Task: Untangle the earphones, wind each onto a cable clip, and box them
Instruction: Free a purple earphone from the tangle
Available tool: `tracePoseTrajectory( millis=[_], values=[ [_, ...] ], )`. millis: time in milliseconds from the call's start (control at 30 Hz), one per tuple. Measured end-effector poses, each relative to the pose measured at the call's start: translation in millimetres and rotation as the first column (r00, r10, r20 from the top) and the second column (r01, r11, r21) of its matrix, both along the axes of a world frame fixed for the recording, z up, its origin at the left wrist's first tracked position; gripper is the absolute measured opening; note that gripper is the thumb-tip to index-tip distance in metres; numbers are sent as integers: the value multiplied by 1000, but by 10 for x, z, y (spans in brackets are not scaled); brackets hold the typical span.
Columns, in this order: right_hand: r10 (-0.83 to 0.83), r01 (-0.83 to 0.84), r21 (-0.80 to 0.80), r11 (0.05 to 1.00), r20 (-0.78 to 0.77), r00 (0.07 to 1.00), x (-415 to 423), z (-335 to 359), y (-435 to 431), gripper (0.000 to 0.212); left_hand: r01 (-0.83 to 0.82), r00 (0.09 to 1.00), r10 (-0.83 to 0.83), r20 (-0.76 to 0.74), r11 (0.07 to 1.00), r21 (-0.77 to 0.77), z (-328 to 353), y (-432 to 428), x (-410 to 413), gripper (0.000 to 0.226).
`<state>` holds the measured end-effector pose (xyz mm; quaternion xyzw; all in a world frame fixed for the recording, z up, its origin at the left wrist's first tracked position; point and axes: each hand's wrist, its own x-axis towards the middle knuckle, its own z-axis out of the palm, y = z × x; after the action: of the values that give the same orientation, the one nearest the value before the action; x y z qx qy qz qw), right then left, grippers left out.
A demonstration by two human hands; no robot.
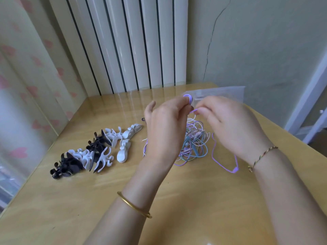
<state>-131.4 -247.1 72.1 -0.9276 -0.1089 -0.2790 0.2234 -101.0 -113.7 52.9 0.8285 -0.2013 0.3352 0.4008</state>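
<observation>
A tangle of thin pastel earphone cables (195,142), purple, pink, white and teal, lies on the wooden table (88,200) under my raised hands. My left hand (166,128) pinches small loops of the purple cable (188,98) at its fingertips. My right hand (228,124) pinches the same purple cable just to the right. A loose purple strand (224,165) trails on the table below my right wrist. A heap of white and black cable clips (92,152) lies to the left. A clear plastic box (219,93) stands behind my hands.
White vertical radiator panels (134,43) rise behind the table's far edge. A patterned curtain (23,85) hangs at the left. A cracked wall stands at the right. A small dark ring (143,119) lies near my left thumb.
</observation>
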Motion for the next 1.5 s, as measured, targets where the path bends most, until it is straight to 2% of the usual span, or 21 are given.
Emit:
tracePoseTrajectory(
  millis=[100,200,267,333,367,433,533,600,667,700,767,833,900,967,1067,1100,1167,1233,1333,1400,1500],
  values=[
    [-90,87,27,996,104,991,100,37,-117,17,97,984,-98,-147,995,-13,74,40,-13,20],
    [-94,80,106,991,132,987,203,-38,-155,17,328,830,-384,-405,923,-204,174,85,-59,24],
    [-43,19,193,981,121,992,222,-121,-114,20,401,648,-616,-448,776,-487,227,97,-78,25],
    [30,-54,272,961,93,995,203,-192,-37,21,309,491,-785,-377,561,-768,260,90,-74,23],
    [63,-80,280,957,70,996,191,-222,-2,21,236,464,-821,-333,477,-847,268,79,-74,22],
    [112,-106,235,966,-13,994,178,-263,47,21,150,510,-815,-276,400,-904,260,40,-80,20],
    [148,-131,97,987,-210,966,102,-246,69,24,165,723,-643,-254,517,-840,174,-14,-59,18],
    [157,-147,57,987,-261,952,26,-165,50,24,163,864,-440,-243,701,-694,95,3,-29,15],
    [152,-142,59,988,-228,962,-13,-87,25,24,145,959,-232,-162,895,-421,43,22,-6,13],
    [122,-116,43,992,-174,977,-7,-61,13,23,118,983,-148,-107,961,-249,35,19,-10,15],
    [45,-44,27,999,-24,999,37,-30,-4,19,72,994,-73,-77,997,-10,48,1,-20,18],
    [-2,-6,73,997,103,995,75,-8,-38,17,106,980,-96,-176,993,48,91,13,-27,24],
    [-31,9,160,987,140,990,144,-8,-130,13,232,908,-238,-344,971,-58,140,66,-37,28],
    [3,-29,273,962,92,996,178,-48,-179,13,349,759,-472,-449,877,-332,217,103,-73,29],
    [180,-173,390,905,19,983,123,-145,-60,21,183,473,-802,-365,494,-850,276,85,-58,26],
    [223,-198,399,895,-15,975,103,-176,-1,25,93,438,-840,-322,398,-913,278,63,-48,24],
    [246,-184,356,916,-135,960,81,-211,57,34,54,484,-834,-265,331,-942,229,-1,-37,18],
    [239,-173,253,952,-262,935,37,-196,43,32,129,639,-739,-212,375,-918,167,-50,-26,15],
    [273,-214,212,953,-303,913,-75,-119,18,29,180,874,-447,-191,662,-728,83,-19,37,15],
    [236,-184,228,956,-228,945,-103,-33,-3,24,177,940,-288,-183,870,-460,55,-1,53,12],
    [46,-40,130,991,-41,998,11,65,-90,16,233,936,-267,-231,959,-162,84,-2,-26,21]
  ],
)
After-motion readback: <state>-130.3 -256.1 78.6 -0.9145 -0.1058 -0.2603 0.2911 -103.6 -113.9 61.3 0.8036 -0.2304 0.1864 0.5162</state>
